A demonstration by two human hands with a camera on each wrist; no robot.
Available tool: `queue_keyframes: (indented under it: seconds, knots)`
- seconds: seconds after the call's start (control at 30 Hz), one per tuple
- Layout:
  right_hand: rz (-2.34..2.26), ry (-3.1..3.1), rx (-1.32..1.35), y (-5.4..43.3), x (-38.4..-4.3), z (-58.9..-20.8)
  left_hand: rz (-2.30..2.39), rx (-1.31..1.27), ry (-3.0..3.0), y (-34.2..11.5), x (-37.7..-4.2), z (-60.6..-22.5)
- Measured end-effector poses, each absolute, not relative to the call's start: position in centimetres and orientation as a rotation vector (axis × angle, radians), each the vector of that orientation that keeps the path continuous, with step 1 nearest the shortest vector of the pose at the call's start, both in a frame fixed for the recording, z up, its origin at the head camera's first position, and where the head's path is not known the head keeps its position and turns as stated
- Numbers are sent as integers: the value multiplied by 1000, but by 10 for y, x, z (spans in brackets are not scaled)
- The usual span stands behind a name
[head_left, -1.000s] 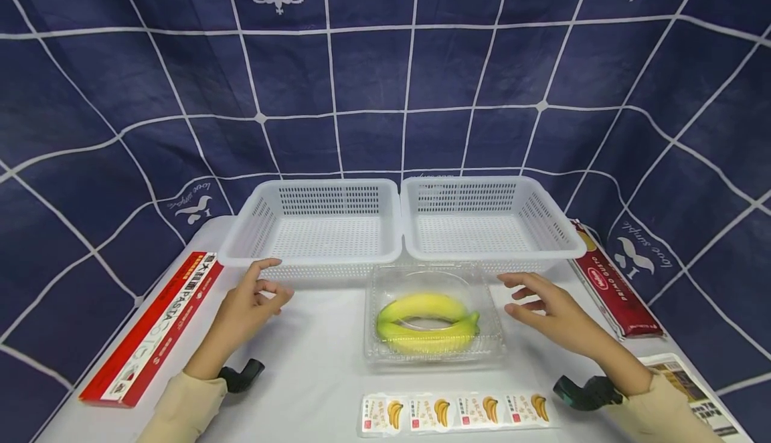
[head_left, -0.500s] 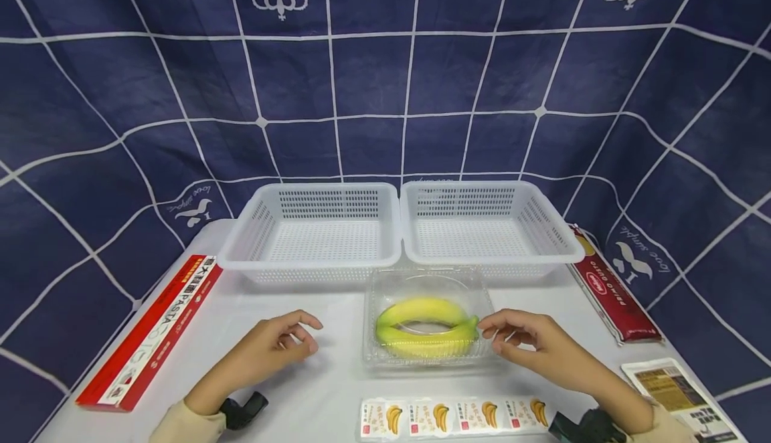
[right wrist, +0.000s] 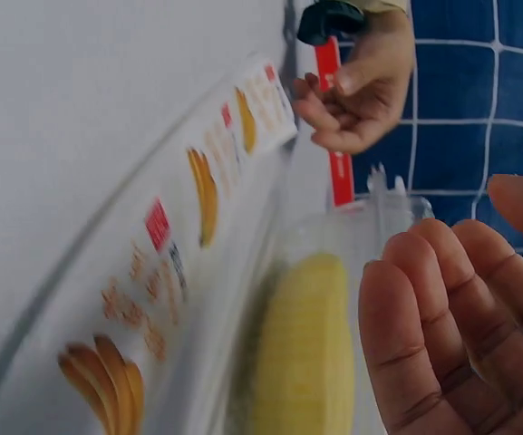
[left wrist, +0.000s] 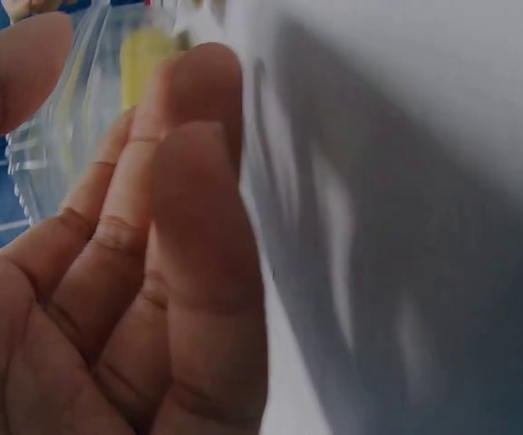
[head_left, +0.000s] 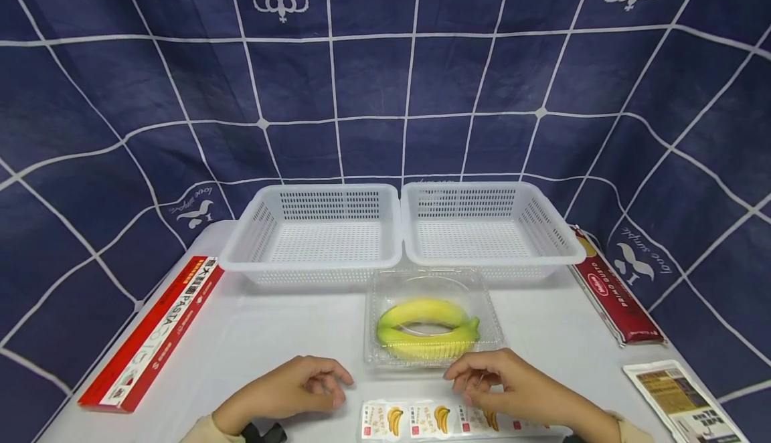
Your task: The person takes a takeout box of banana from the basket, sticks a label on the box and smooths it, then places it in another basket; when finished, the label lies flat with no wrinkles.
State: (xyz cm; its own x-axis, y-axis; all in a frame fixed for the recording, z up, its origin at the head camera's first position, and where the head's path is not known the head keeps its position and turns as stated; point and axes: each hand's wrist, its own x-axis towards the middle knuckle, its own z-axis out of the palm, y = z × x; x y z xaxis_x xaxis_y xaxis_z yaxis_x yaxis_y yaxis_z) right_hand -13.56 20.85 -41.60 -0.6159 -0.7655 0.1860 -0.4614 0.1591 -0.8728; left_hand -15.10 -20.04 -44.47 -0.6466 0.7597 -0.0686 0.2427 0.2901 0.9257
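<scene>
A clear plastic clamshell box (head_left: pixel 435 284) stands closed on the white table, with two yellow-green bananas (head_left: pixel 421 311) inside. In front of it lies a strip of banana labels (head_left: pixel 385 420), also seen in the right wrist view as a slanting white strip (right wrist: pixel 157 290). My left hand (head_left: pixel 301 386) hovers just left of the strip, fingers loosely bent and holding nothing. Over the strip's right part is my right hand (head_left: pixel 502 379), fingers loosely bent, covering some of the labels. Its fingertips are close to the box's front edge. The left wrist view shows the bare palm (left wrist: pixel 25 335).
Two white perforated baskets (head_left: pixel 328 242) (head_left: pixel 476 239) stand side by side behind the box. A red pasta box (head_left: pixel 153 336) lies at the left. On the right are a red packet (head_left: pixel 614 289) and a brown-and-white pouch (head_left: pixel 680 399). A blue checked cloth (head_left: pixel 373 75) hangs behind.
Both hands have come nearer to me and inward, from either side of the clamshell box to the label strip. The box, bananas and strip have stayed in place.
</scene>
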Motion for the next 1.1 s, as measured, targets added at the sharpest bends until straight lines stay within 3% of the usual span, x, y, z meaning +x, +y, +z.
queue_keyframes:
  seconds: [0.53,1.1]
  knots:
    - [-1380,1873,-1147,160,-131,-451,1330,742,1875,-184,-145,-449]
    - [-1236,2017,-1222,126,-139,-456,1301,676,1923,-165,-140,-448]
